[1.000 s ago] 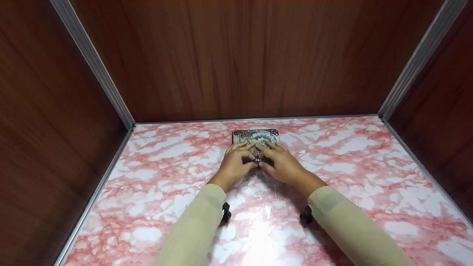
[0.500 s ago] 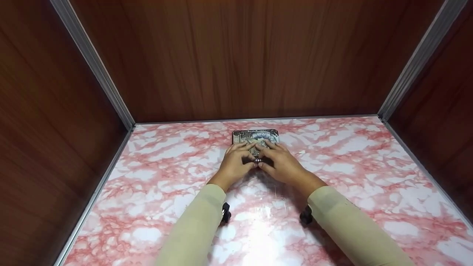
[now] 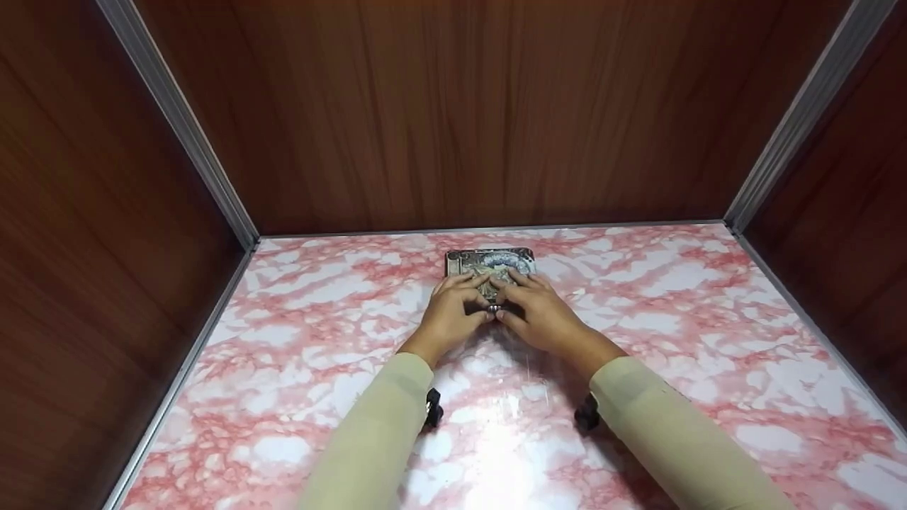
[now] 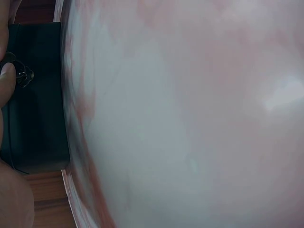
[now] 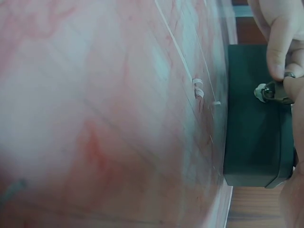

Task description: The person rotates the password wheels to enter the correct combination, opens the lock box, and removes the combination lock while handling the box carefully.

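Observation:
A dark green box [image 5: 251, 137] with a patterned lid [image 3: 489, 256] sits on the table towards the back wall. On its front is a small metal latch [image 5: 273, 92]. My left hand [image 3: 450, 312] reaches in from the left, thumb and index finger pinching at the latch, other fingers over the lid. From the right, my right hand [image 3: 542, 315] pinches the same latch, its other fingers also lying over the lid. Both thumbs are side by side below the latch in the head view. In the left wrist view a thumb [image 4: 7, 83] covers part of the latch. The lid looks down.
The tabletop [image 3: 319, 354] has a red and white marbled pattern, with bright glare near the front. Brown wood-grain panels [image 3: 453, 120] with grey metal edging [image 3: 191, 127] enclose the back and sides. Dark wrist devices [image 3: 587, 414] show beneath both sleeves.

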The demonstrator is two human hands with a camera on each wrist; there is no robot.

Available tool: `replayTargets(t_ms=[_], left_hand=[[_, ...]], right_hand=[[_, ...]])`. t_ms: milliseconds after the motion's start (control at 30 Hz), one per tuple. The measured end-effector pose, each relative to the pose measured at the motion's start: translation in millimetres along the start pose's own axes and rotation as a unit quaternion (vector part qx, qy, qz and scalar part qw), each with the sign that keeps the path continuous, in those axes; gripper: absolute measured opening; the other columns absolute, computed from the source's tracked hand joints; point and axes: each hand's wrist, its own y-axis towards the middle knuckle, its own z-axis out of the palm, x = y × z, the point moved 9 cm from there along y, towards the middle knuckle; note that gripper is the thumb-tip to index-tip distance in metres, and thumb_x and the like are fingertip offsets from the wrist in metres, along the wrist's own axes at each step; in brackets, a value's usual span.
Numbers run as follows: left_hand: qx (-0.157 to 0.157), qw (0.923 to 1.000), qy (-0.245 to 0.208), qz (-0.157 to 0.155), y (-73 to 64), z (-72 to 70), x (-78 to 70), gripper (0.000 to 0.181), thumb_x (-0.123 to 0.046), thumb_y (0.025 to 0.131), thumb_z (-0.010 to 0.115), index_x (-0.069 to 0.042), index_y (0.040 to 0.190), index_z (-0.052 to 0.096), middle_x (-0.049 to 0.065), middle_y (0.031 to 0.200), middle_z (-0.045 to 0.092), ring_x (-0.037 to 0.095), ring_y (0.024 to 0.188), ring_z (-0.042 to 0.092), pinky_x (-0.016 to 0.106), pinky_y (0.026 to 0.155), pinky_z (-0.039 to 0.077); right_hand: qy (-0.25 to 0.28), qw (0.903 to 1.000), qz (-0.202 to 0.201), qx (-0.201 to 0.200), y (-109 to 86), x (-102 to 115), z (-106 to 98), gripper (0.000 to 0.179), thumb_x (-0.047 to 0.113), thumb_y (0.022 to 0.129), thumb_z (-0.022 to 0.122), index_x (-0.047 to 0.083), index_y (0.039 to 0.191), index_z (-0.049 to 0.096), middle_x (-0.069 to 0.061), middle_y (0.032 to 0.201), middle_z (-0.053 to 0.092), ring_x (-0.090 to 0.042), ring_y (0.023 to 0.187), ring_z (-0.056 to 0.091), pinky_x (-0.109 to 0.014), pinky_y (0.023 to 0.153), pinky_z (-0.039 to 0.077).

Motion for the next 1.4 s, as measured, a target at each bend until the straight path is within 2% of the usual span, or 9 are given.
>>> replayTargets(t_ms=[233,400,533,667,800,1000,1133,1233,1400], left_hand=[[-0.005,0.9999,0.002,0.01,-0.2,-0.8,-2.2,0.008,-0.017,0.094,0.091,-0.016,0.102,0.087,-0.007,0.169,0.062,0.026,0.166,0.048,0.051,0.144,0.027],[-0.007,0.9999,0.0,0.008,-0.7,-1.2,-1.7,0.008,-0.017,0.094,0.091,-0.016,0.1,0.086,-0.007,0.169,0.062,0.026,0.166,0.048,0.051,0.143,0.028],[-0.008,0.9999,0.0,0.007,-1.1,-1.7,-1.7,0.009,-0.017,0.093,0.091,-0.016,0.1,0.086,-0.007,0.168,0.062,0.027,0.165,0.048,0.052,0.143,0.028],[-0.007,1.0,0.001,0.007,-0.5,-1.3,-1.8,0.009,-0.017,0.094,0.09,-0.016,0.101,0.087,-0.007,0.168,0.062,0.027,0.165,0.048,0.053,0.143,0.028],[-0.006,0.9999,0.001,0.009,0.1,-1.1,-2.2,0.009,-0.017,0.094,0.09,-0.016,0.102,0.086,-0.006,0.169,0.062,0.027,0.165,0.049,0.054,0.144,0.027],[-0.003,0.9999,0.0,0.01,0.1,-1.1,-2.7,0.009,-0.015,0.094,0.09,-0.015,0.102,0.086,-0.005,0.169,0.061,0.027,0.166,0.049,0.054,0.144,0.026],[0.001,1.0,0.004,0.004,0.0,-0.4,-1.3,0.008,-0.017,0.095,0.09,-0.017,0.101,0.086,-0.007,0.17,0.061,0.026,0.166,0.047,0.053,0.144,0.027],[0.001,1.0,0.004,0.001,-0.2,-0.6,-1.0,0.007,-0.018,0.095,0.09,-0.018,0.1,0.086,-0.009,0.17,0.06,0.025,0.167,0.046,0.052,0.144,0.027],[-0.001,1.0,0.001,0.002,-0.8,-1.1,-1.5,0.008,-0.018,0.094,0.09,-0.018,0.1,0.086,-0.009,0.17,0.06,0.026,0.166,0.046,0.052,0.144,0.027]], right_hand=[[-0.011,0.9999,-0.006,-0.002,-0.1,-0.5,0.9,0.068,0.028,0.108,0.077,0.015,0.17,0.054,-0.006,0.142,0.081,-0.041,0.169,0.043,-0.07,0.142,0.024],[-0.006,0.9999,-0.012,-0.002,0.8,1.2,1.2,0.041,0.028,0.107,0.078,0.014,0.146,0.071,-0.003,0.168,0.063,-0.042,0.169,0.042,-0.071,0.142,0.024],[-0.001,0.9999,-0.011,0.001,0.9,2.2,1.1,0.031,0.027,0.108,0.078,0.015,0.136,0.073,-0.002,0.174,0.056,-0.042,0.169,0.041,-0.071,0.142,0.023],[0.0,0.9999,-0.012,-0.004,1.2,2.3,0.4,0.042,0.025,0.107,0.078,0.015,0.147,0.07,-0.004,0.165,0.067,-0.043,0.169,0.042,-0.071,0.142,0.022],[-0.001,0.9999,-0.009,-0.009,0.8,1.5,-0.2,0.062,0.025,0.107,0.078,0.014,0.165,0.06,-0.005,0.144,0.081,-0.042,0.168,0.043,-0.072,0.142,0.023],[-0.005,1.0,0.002,-0.002,0.4,-0.3,0.6,0.068,0.028,0.108,0.077,0.016,0.17,0.054,-0.006,0.143,0.081,-0.041,0.169,0.042,-0.07,0.143,0.023],[0.001,1.0,-0.007,-0.002,0.2,1.3,0.4,0.043,0.027,0.107,0.078,0.014,0.147,0.07,-0.004,0.165,0.067,-0.043,0.169,0.042,-0.071,0.142,0.023],[0.003,0.9999,-0.013,-0.002,0.2,2.4,-0.1,0.025,0.025,0.106,0.079,0.015,0.128,0.073,-0.002,0.174,0.056,-0.044,0.168,0.042,-0.072,0.142,0.024],[-0.005,0.9999,-0.012,-0.005,0.8,1.0,0.7,0.027,0.025,0.107,0.078,0.016,0.132,0.074,-0.002,0.174,0.056,-0.045,0.168,0.043,-0.074,0.141,0.024]])
